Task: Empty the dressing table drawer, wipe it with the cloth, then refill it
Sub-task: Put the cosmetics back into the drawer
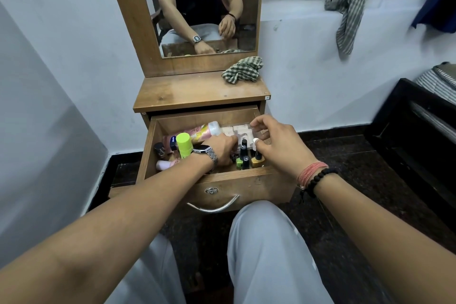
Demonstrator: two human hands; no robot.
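The dressing table drawer [222, 181] is pulled open and holds several cosmetics: a lime-capped bottle [183, 144], a pink-and-white bottle lying flat [204, 131], nail polish bottles [246, 158] and a clear plastic box [238, 132]. My left hand [220, 149], with a metal watch on its wrist, reaches into the drawer with fingers curled at the box's left end. My right hand [278, 145] is over the drawer's right side, finger and thumb curled round the box's right end beside a small white cap [256, 141]. A checked cloth [243, 70] lies crumpled on the tabletop's back right.
The wooden tabletop [192, 92] sits under a mirror [197, 7] that reflects my arms. A second checked cloth [350, 5] hangs from the window ledge. A dark bed frame [414, 118] stands at right. My knees are just below the drawer handle [214, 207].
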